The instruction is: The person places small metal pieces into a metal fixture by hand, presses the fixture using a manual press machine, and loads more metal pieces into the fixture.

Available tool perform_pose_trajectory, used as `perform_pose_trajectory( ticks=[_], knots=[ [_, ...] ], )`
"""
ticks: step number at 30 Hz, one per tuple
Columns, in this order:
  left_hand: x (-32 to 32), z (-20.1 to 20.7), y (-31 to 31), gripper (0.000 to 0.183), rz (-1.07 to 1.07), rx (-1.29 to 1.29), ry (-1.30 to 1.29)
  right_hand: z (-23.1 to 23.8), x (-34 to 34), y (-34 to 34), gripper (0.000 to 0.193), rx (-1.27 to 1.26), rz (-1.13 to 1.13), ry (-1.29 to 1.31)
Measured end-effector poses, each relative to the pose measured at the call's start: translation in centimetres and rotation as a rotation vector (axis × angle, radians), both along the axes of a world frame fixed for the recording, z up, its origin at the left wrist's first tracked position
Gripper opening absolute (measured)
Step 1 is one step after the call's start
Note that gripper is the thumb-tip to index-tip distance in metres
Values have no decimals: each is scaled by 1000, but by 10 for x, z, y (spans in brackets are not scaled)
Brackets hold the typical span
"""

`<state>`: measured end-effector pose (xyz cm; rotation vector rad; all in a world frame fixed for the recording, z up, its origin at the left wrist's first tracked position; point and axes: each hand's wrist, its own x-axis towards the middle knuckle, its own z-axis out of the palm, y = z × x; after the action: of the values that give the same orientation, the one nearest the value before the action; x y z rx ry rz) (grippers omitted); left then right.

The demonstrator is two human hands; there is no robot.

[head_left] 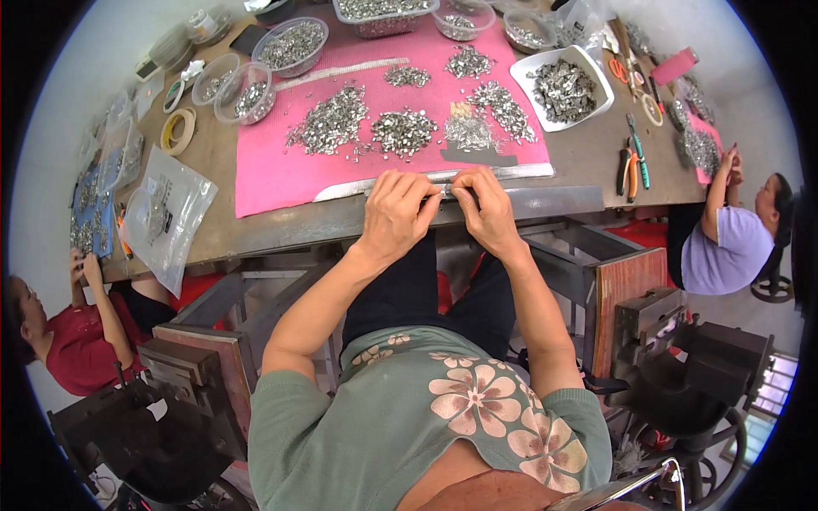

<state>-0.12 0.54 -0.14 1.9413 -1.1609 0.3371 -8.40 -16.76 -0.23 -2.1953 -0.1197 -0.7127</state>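
Note:
At the table's near edge, my left hand (396,213) and my right hand (487,209) are close together, fingers pinched around a small silvery metal piece (446,192). My fingers hide much of it. Just beyond lies a pink mat (264,166) with loose piles of small shiny metal parts, among them a wide pile (331,121), a middle pile (405,133) and a paler pile (469,132) beside a dark grey strip (479,158). A silvery strip (524,171) runs along the mat's front edge.
Clear tubs (292,47) of metal parts line the back. A white tray (607,95) stands right, near pliers (629,166). Left are a tape roll (177,132) and a plastic bag (175,213). Co-workers sit at left (85,345) and right (724,247), by dark machines (660,341).

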Motion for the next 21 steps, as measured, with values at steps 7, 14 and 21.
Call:
perform_pose_trajectory(
  ticks=[7,14,21],
  knots=[
    [-5,-6,-3,20,56,7,4,1,2,0,9,-106,-10,19],
    [-2,-5,0,27,19,11,60,4,0,2,13,-337,-47,-74],
    [43,3,-37,8,-15,36,-56,5,-2,3,18,-409,-49,-129]
  ],
)
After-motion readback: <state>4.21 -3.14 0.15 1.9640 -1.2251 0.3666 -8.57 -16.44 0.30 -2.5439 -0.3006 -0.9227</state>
